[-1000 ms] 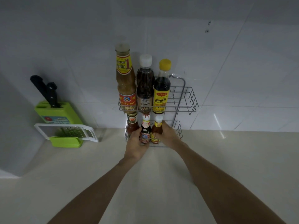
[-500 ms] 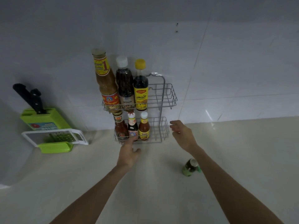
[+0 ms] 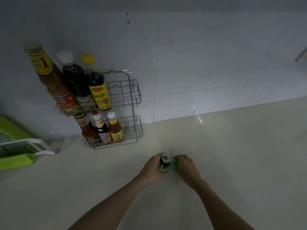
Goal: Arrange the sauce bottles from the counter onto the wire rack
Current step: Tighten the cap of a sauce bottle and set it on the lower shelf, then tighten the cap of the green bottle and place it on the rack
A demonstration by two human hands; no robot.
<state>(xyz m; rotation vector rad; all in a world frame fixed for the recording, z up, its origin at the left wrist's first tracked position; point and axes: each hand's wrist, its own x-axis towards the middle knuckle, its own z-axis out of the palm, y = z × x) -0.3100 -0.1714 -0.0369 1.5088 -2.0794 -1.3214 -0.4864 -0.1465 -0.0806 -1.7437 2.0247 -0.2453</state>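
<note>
A grey two-tier wire rack [image 3: 132, 97] stands against the tiled wall. Its upper tier holds three tall sauce bottles [image 3: 98, 90] at the left. The lower tier holds three small sauce bottles [image 3: 114, 130], also at the left. On the counter in front, a small dark bottle with a green label [image 3: 164, 164] stands upright. My left hand [image 3: 150, 170] is wrapped around its left side. My right hand [image 3: 188, 166] is just right of the bottle, fingertips closed on a small green piece [image 3: 176, 164]. What that piece is I cannot tell.
A green knife block [image 3: 10, 130] is cut off by the left edge. A white-framed grater [image 3: 33, 146] rests on a green tray [image 3: 16, 162] in front of it. The beige counter [image 3: 232, 155] stretches right along the wall.
Both hands have come away from the rack's lower tier, down and right to the counter. The left hand has taken hold of the small green-labelled bottle. The view has swung right.
</note>
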